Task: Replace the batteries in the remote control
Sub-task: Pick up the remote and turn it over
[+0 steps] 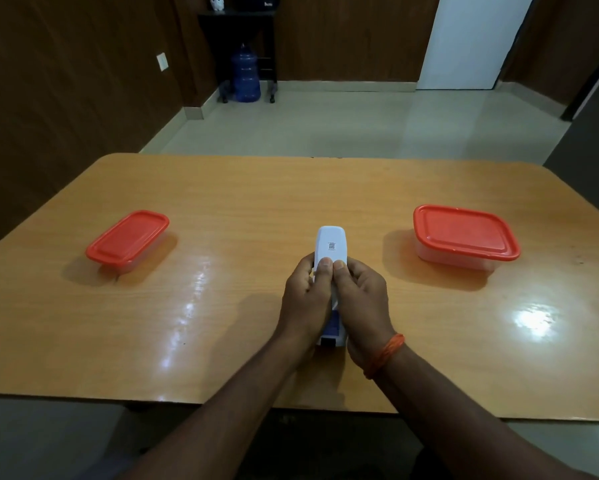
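Observation:
A white remote control (331,241) lies back-side up over the middle of the wooden table (256,202), a small code label on its far half. My left hand (306,299) and my right hand (364,299) both grip it from the sides, thumbs side by side pressing on its back. Between my wrists, at the near end of the remote, a blue and dark opening (332,329) shows. I cannot tell whether batteries sit inside.
A small clear box with a red lid (127,239) stands on the left of the table. A larger red-lidded box (466,233) stands on the right. Both are shut. A blue water jug (245,73) is on the floor at the far wall.

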